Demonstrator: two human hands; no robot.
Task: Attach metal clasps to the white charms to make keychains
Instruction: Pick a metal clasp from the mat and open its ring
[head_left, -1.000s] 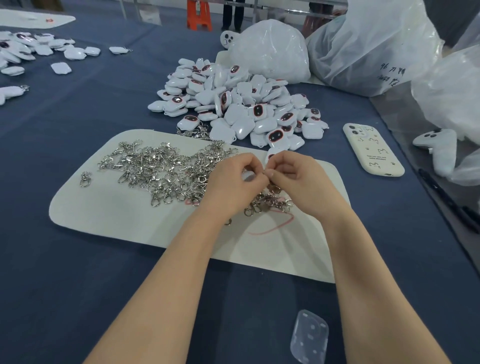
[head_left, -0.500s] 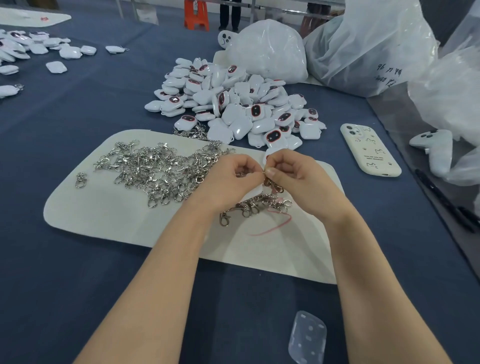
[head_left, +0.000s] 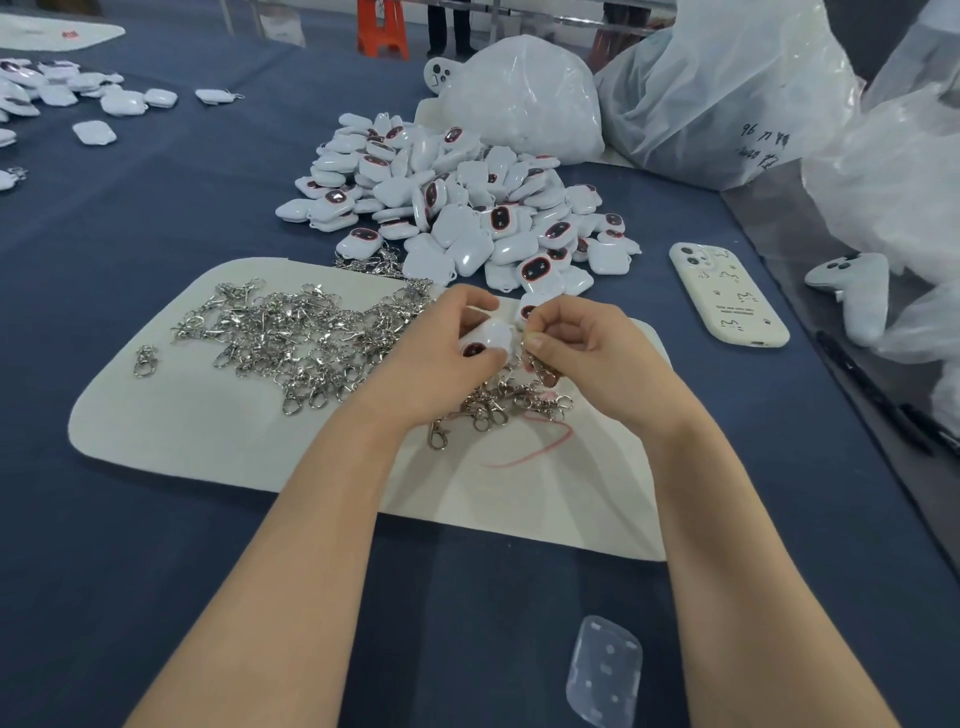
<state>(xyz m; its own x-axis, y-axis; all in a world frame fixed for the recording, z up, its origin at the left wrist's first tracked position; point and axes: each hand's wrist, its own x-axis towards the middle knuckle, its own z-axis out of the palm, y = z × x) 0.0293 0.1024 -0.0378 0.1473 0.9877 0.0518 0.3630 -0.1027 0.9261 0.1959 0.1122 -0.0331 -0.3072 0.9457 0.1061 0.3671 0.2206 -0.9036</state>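
White charm (head_left: 493, 335) in left hand (head_left: 436, 361) slants toward metal clasp (head_left: 541, 370) in right hand (head_left: 589, 358).

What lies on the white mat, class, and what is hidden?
On the white mat lie a heap of metal clasps and a pink thread. The left hand and right hand cover whatever lies beneath them.

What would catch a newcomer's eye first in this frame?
Two hands meet mid-frame over the cream mat: the left hand holds a white charm, the right hand pinches a metal clasp at its edge. Behind them lies a heap of white charms; a tangle of metal clasps spreads over the mat's left half.
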